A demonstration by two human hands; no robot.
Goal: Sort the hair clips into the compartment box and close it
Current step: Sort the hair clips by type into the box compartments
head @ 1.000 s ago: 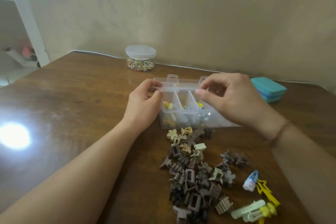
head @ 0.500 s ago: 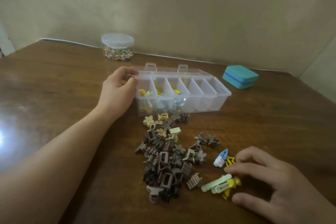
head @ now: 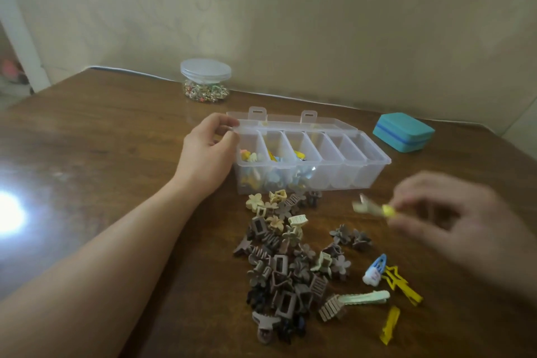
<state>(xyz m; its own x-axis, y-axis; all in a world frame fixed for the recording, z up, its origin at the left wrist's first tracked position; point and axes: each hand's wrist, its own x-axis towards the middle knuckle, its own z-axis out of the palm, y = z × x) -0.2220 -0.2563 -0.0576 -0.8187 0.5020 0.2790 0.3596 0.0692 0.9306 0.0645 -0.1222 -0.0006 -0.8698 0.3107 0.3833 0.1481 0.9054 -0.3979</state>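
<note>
Left hand [head: 209, 151] curled round the left end wall of the clear compartment box [head: 360, 174], likely to steady it on the surface [head: 116, 154] while clips go in; lid folded back behind, three left compartments partly filled, three right ones bare. Right hand [head: 462, 224], blurred in the air in front of the box's right end, pinching a pale green and yellow clip [head: 374, 209] at its yellow end, long axis near level and free tip pointing left. Main pile of brown and beige clips [head: 290, 264] just before the box, a few long clips to its right.
</note>
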